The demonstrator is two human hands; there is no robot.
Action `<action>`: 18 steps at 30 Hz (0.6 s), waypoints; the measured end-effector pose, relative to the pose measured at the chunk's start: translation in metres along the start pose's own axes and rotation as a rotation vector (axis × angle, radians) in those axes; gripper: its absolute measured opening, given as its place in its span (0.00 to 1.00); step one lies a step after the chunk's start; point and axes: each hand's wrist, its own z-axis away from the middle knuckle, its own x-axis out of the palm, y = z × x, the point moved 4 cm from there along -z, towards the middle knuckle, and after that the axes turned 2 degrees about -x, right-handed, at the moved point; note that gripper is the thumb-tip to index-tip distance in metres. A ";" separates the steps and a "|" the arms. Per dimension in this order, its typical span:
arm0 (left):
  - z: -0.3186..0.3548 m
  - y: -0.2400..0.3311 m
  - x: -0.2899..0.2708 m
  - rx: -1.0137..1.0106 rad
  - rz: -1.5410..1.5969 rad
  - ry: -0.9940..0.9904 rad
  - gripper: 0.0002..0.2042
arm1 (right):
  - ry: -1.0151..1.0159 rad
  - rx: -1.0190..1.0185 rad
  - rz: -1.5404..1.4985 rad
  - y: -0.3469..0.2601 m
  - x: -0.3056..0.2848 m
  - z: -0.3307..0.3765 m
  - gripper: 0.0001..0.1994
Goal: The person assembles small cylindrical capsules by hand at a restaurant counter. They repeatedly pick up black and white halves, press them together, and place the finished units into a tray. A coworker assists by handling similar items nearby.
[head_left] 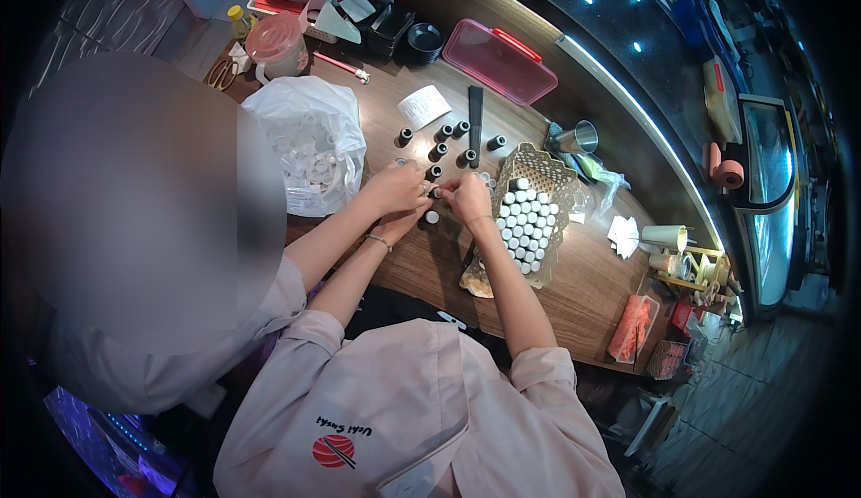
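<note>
Where both hands meet, left hand [401, 225] and right hand [468, 198] pinch a half-hidden small bottle [436, 192].

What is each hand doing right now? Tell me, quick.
Left hand: partly hidden under a co-worker's hand; grip cannot be told.
Right hand: grip shut on a small dark bottle.

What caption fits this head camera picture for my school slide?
Two hands, left hand and right hand, meet over a small dark bottle beside a woven basket of white-capped bottles.
</note>
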 end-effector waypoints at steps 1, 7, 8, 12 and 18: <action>0.004 0.006 0.001 -0.057 0.047 0.092 0.12 | 0.005 0.001 0.034 0.001 -0.001 -0.001 0.10; 0.023 0.021 0.028 -0.410 0.471 0.365 0.17 | 0.012 -0.013 0.105 -0.010 -0.003 -0.002 0.09; 0.022 0.021 0.028 -0.402 0.472 0.375 0.17 | 0.014 0.000 0.094 -0.008 -0.003 -0.002 0.09; 0.023 0.020 0.029 -0.401 0.460 0.364 0.17 | 0.034 0.001 0.065 -0.006 -0.002 0.000 0.09; 0.024 0.019 0.031 -0.424 0.473 0.327 0.17 | 0.058 0.034 0.046 -0.006 -0.001 0.003 0.09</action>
